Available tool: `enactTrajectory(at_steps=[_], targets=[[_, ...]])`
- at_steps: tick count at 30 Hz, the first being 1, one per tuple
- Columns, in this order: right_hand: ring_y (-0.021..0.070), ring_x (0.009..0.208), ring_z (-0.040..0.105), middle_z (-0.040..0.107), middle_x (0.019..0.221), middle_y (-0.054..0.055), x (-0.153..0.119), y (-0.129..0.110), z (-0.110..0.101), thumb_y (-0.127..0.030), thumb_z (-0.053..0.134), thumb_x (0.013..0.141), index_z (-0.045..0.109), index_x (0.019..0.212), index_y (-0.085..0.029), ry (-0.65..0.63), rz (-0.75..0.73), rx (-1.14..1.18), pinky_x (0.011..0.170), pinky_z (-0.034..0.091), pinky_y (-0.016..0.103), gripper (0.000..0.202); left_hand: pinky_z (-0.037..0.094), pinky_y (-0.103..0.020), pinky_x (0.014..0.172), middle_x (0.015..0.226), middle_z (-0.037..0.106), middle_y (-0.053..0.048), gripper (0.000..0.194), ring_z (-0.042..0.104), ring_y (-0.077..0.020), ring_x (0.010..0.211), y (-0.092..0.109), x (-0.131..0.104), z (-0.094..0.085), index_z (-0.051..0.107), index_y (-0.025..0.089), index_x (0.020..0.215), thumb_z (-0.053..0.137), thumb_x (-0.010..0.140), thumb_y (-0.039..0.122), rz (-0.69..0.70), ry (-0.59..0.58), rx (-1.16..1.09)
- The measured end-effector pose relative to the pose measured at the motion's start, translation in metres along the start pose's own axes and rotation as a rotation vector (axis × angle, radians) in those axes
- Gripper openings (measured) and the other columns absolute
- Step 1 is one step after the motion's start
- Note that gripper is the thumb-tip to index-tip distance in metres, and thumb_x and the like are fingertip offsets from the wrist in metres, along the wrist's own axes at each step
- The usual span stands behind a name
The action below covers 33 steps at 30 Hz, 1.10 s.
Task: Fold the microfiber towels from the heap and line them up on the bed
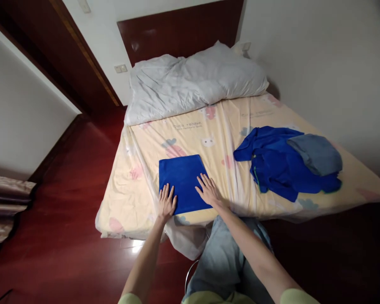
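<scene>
Flatly, left hand and right hand spread over blue cloth on a bed above reddish floor.

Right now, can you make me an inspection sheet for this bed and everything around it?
Surface: cream bedsheet with printed carrots, wrinkled.
Job's things: flat blue rectangular cloth, lying near the bed's front edge.
Clutter: rumpled blue cloth pile to the right, grey-blue cloth bundle on top; bunched white bedding by the headboard.
Hands: left hand and right hand rest open on opposite sides of the blue cloth.
Cables: thin dark line on the floor, cannot tell what.
Surroundings: dark wooden headboard, shiny red-brown floor, striped curtain.
</scene>
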State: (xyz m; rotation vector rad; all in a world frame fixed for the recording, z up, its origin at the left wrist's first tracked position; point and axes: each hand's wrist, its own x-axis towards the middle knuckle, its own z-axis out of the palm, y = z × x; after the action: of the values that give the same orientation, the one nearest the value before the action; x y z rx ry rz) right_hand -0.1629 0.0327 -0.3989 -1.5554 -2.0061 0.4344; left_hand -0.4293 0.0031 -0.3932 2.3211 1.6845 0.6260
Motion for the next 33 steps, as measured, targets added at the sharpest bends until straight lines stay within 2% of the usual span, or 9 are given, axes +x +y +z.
enactTrajectory(at_steps=[2,6,10,13,16,20,23,27,33], targets=[[0.0296,0.154,0.025,0.031,0.165,0.010,-0.007,0.007,0.004,-0.040,0.047,0.100,0.045,0.153,-0.022,0.067,0.066,-0.022,0.127,0.013,0.057,0.056,0.023,-0.055,0.126,0.166,0.025,-0.009,0.057,0.022,-0.0292,0.154,-0.014,-0.015,-0.008,0.038,0.023,0.157,0.043,0.103,0.038,0.010,-0.010,0.000],[0.0325,0.153,0.028,0.033,0.163,0.014,-0.022,0.011,-0.002,-0.037,0.047,0.099,0.046,0.152,-0.018,0.070,0.104,-0.030,0.125,0.018,0.061,0.056,0.025,-0.055,0.126,0.166,0.026,-0.009,0.058,0.021,-0.0274,0.154,-0.032,-0.038,-0.029,0.035,0.022,0.158,0.041,0.103,0.040,0.058,-0.085,-0.044],[0.0281,0.153,0.028,0.034,0.163,0.010,-0.055,0.002,-0.032,-0.028,0.048,0.098,0.044,0.154,-0.022,0.063,-0.017,0.035,0.126,0.025,0.056,0.056,0.023,-0.057,0.126,0.166,0.025,-0.009,0.064,0.020,-0.0292,0.155,-0.042,-0.061,-0.041,0.037,0.025,0.157,0.051,0.098,0.044,0.120,-0.141,-0.129],[0.0234,0.151,0.035,0.043,0.159,0.008,-0.075,-0.009,-0.051,-0.015,0.047,0.094,0.048,0.151,-0.023,-0.015,-0.152,0.106,0.124,0.034,0.049,0.057,0.023,-0.059,0.125,0.164,0.030,-0.009,0.060,0.024,-0.0315,0.153,-0.046,-0.072,-0.041,0.048,0.024,0.150,0.056,0.092,0.041,0.147,-0.112,-0.189],[0.0230,0.145,0.044,0.053,0.151,0.008,-0.081,-0.014,-0.053,-0.003,0.049,0.080,0.058,0.142,-0.022,-0.123,-0.195,0.146,0.120,0.041,0.048,0.065,0.028,-0.058,0.124,0.159,0.042,-0.009,0.053,0.032,-0.0309,0.151,-0.048,-0.075,-0.036,0.058,0.023,0.140,0.055,0.087,0.031,0.113,-0.025,-0.249],[0.0234,0.142,0.048,0.058,0.146,0.009,-0.077,-0.009,-0.042,0.006,0.046,0.067,0.067,0.128,-0.020,-0.138,-0.124,0.145,0.119,0.042,0.049,0.070,0.033,-0.058,0.122,0.146,0.056,-0.007,0.043,0.041,-0.0294,0.145,-0.049,-0.074,-0.031,0.067,0.025,0.125,0.052,0.085,0.026,0.044,0.019,-0.299],[0.0231,0.142,0.048,0.059,0.145,0.008,-0.075,-0.005,-0.038,0.010,0.043,0.064,0.069,0.122,-0.020,-0.127,-0.089,0.098,0.119,0.042,0.049,0.070,0.036,-0.058,0.120,0.141,0.061,-0.007,0.037,0.046,-0.0289,0.142,-0.050,-0.074,-0.031,0.070,0.024,0.119,0.049,0.088,0.028,0.037,0.045,-0.347],[0.0236,0.140,0.050,0.059,0.145,0.009,-0.077,-0.002,-0.036,0.010,0.042,0.065,0.069,0.124,-0.020,-0.078,-0.026,0.062,0.118,0.043,0.048,0.072,0.043,-0.055,0.115,0.135,0.065,-0.008,0.034,0.051,-0.0280,0.135,-0.049,-0.071,-0.032,0.071,0.023,0.116,0.048,0.092,0.032,-0.019,0.084,-0.431],[0.0246,0.128,0.061,0.069,0.129,0.010,-0.067,0.015,-0.028,0.006,0.045,0.061,0.074,0.116,-0.020,-0.001,0.010,0.224,0.114,0.047,0.050,0.067,0.048,-0.051,0.109,0.124,0.071,-0.008,0.032,0.060,-0.0266,0.123,-0.042,-0.059,-0.035,0.074,0.024,0.110,0.051,0.090,0.034,-0.151,0.121,-0.504]])
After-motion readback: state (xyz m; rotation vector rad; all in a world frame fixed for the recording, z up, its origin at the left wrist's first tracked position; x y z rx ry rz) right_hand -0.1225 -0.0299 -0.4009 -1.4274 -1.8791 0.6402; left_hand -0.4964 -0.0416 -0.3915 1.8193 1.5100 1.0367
